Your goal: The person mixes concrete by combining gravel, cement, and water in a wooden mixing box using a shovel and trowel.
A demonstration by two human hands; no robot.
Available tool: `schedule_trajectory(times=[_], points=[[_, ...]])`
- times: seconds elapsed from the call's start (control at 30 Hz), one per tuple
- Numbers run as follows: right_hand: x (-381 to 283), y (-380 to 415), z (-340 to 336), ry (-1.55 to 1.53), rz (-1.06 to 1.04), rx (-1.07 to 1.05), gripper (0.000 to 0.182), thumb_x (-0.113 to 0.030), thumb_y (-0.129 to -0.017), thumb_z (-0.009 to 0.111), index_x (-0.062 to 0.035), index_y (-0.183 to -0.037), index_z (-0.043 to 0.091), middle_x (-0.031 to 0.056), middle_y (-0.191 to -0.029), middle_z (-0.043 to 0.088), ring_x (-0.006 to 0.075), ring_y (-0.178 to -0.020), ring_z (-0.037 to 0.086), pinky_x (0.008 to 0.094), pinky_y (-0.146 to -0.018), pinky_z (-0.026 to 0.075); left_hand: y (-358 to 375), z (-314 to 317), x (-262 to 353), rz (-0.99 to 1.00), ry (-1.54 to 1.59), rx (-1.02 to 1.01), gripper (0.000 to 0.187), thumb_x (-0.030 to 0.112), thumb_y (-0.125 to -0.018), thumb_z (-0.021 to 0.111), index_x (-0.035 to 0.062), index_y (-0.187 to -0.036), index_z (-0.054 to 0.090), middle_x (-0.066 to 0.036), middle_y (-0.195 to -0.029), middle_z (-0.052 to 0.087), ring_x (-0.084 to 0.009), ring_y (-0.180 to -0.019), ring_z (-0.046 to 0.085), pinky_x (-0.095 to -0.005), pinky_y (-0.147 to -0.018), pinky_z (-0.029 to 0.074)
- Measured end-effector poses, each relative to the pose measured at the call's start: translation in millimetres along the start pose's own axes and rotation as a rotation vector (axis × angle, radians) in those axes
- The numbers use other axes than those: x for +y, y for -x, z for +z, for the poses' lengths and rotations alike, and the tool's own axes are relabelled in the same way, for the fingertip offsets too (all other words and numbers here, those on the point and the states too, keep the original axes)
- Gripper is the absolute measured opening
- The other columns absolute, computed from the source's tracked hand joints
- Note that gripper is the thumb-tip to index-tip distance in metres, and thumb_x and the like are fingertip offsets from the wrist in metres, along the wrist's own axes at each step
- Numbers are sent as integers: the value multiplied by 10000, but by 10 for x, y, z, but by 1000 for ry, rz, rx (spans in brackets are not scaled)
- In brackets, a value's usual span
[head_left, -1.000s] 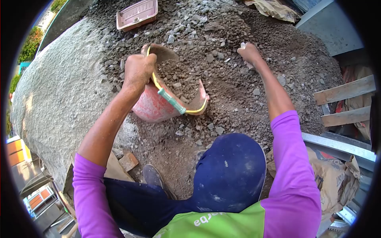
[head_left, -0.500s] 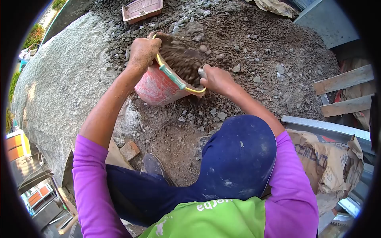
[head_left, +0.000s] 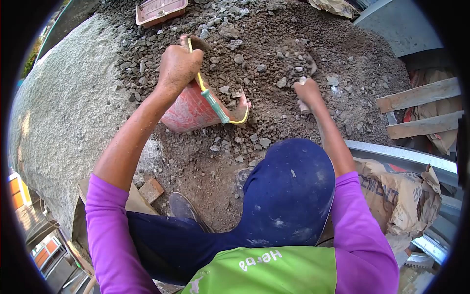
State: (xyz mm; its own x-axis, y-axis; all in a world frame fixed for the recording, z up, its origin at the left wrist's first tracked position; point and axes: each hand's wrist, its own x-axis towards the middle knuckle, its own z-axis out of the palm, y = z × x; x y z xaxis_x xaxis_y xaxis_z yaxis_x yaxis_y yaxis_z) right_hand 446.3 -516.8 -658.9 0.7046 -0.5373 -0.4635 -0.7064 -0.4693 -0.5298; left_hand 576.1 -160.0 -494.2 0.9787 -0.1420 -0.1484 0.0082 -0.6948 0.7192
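Dark gravel [head_left: 352, 68] spreads around the red bucket [head_left: 190, 111], and a pale heap [head_left: 58, 108] rises to its left; well to the right of the bucket lies a crumpled paper sack [head_left: 406, 215]. I see the bucket itself tilted amid the gravel, mouth turned rightward, with a pink tray [head_left: 161, 12] beyond it. From where I stand, the left hand [head_left: 178, 71] is clenched on the bucket's upper rim. Right of the bucket, the right hand [head_left: 308, 91] grasps a tool [head_left: 304, 106], its far end blurred.
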Motion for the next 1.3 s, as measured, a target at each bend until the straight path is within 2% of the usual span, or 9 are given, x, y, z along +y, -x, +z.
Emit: schedule_trajectory(times=[0.17, 0.23, 0.37, 0.63, 0.9, 0.97, 1.1, 1.23, 1.3], points=[[-942, 731, 539, -91, -159, -319, 286, -217, -870, 622, 68, -861, 649, 178, -700, 686, 253, -524, 682, 392, -498, 563, 55, -5, 58, 29, -23, 11, 351, 244, -785, 606, -79, -672, 683, -222, -605, 662, -332, -602, 712, -431, -635, 576], [-1154, 892, 751, 170, -454, -327, 307, -225, -856, 607, 77, -899, 638, 291, -801, 696, 417, -725, 713, 489, -701, 590, 84, -72, 40, 12, -16, 31, 355, 245, -787, 607, -83, -678, 685, -220, -601, 661, -328, -592, 707, -429, -632, 574], [-1389, 1271, 614, 303, -873, -286, 308, -225, -883, 605, 41, -1036, 636, 269, -865, 714, 402, -800, 722, 520, -776, 574, 163, -131, 29, -11, 28, 44, 356, 230, -798, 601, -95, -680, 680, -208, -603, 663, -301, -553, 690, -416, -596, 559], [-320, -1292, -673, -16, -13, 317, 402, -320, -873, 587, 37, -998, 725, 244, -931, 751, 324, -760, 756, 450, -711, 584, 92, -143, 57, -20, 62, 45, 349, 216, -804, 610, -98, -657, 645, -160, -592, 643, -262, -546, 665, -418, -581, 541], [-666, -981, -17, -115, -186, -6, 301, -247, -842, 663, 38, -937, 681, 178, -809, 714, 261, -543, 682, 406, -489, 551, -59, 17, 61, -27, 58, 81, 356, 219, -811, 610, -110, -678, 637, -181, -592, 636, -265, -554, 649, -426, -591, 524], [-614, -812, 246, 218, -457, 182, 306, -254, -833, 663, 34, -935, 681, 204, -852, 726, 299, -632, 714, 432, -577, 579, -15, 51, 50, -38, 67, 83, 360, 224, -814, 616, -114, -693, 638, -190, -595, 634, -269, -562, 644, -430, -601, 519], [-1283, 355, 329, 69, -192, -306, 297, -227, -839, 637, 5, -1015, 697, 247, -930, 728, 377, -920, 727, 476, -844, 567, -35, 38, -66, -19, 59, 114, 355, 235, -815, 634, -97, -693, 650, -166, -603, 637, -249, -566, 632, -420, -603, 506], [-1314, 1017, 701, 332, -817, -322, 331, -214, -847, 656, 6, -1095, 658, 212, -920, 733, 315, -784, 734, 473, -745, 599, 40, -71, -100, -37, 82, 115, 362, 252, -811, 652, -81, -671, 644, -122, -589, 619, -216, -541, 602, -399, -559, 480], [-1476, 1143, 377, 308, -693, -411, 257, -199, -900, 605, 5, -1055, 634, 168, -865, 722, 272, -734, 716, 442, -690, 579, 36, -108, -141, -57, 146, 84, 348, 247, -814, 646, -62, -654, 637, -114, -599, 628, -207, -514, 604, -387, -525, 494]])
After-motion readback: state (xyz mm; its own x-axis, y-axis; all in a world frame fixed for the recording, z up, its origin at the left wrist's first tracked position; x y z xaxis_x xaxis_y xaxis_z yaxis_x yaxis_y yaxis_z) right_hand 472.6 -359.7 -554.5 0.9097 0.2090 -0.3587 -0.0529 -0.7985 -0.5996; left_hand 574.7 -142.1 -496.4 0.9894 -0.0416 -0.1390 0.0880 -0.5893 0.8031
